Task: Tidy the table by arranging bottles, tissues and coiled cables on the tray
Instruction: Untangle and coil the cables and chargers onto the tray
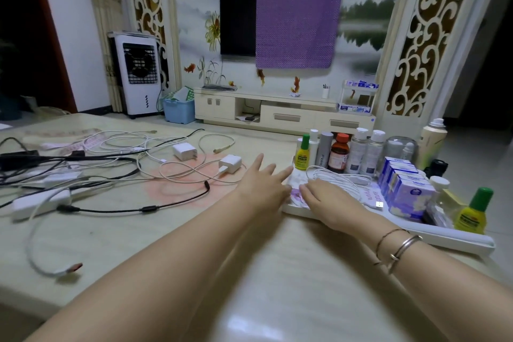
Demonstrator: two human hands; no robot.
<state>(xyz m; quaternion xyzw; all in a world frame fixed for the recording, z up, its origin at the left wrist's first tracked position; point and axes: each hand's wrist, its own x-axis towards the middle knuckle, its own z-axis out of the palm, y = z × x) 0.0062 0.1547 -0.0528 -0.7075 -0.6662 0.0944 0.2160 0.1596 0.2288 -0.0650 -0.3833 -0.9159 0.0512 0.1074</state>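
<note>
A white tray [444, 236] sits at the table's right side. Several bottles [358, 153] stand along its far edge, with blue tissue packs [408, 191] to their right. A coiled white cable [341, 179] lies on the tray's left part, over a flat purple-patterned tissue pack [295, 197]. My right hand [324, 197] rests on that cable with its fingers laid flat. My left hand [263, 183] is spread flat at the tray's left edge, fingertips touching the pack. Loose white and black cables [116, 158] with two white chargers [230, 163] sprawl over the table's left half.
A yellow bottle with a green cap [473, 212] stands at the tray's near right corner. A tall spray can [431, 141] stands behind the tray. A white power strip [41, 201] lies at the left. The near table surface is bare beige.
</note>
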